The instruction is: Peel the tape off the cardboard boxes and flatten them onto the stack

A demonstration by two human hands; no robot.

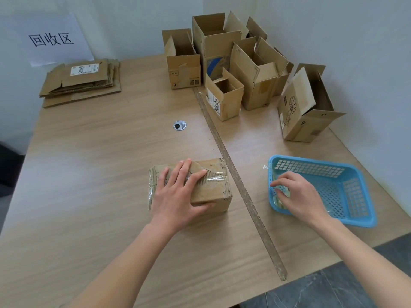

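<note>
A: Where is the box being worked on?

B: A closed cardboard box (201,185) is seen low in the middle of the frame, on the surface (100,174). Clear tape (216,178) is stuck across its top seam and ends. The left hand (178,192) is laid flat on the lid, fingers straight and spread, thumb against the near side; nothing is gripped.

A: And the other hand?

B: The right hand (298,194) is lowered into a blue basket (347,174) at the lower right, its fingers curled down onto crumpled clear tape (280,200) at the basket's left end. Whether that tape is pinched cannot be told.

A: What lies farther out?

B: A long strip (233,174) is stretched diagonally across the surface between box and basket. Open boxes (244,70) are grouped at the upper right. A stack of flattened cardboard (82,82) is placed at the upper left, below a paper sign (51,38) on the wall.
</note>
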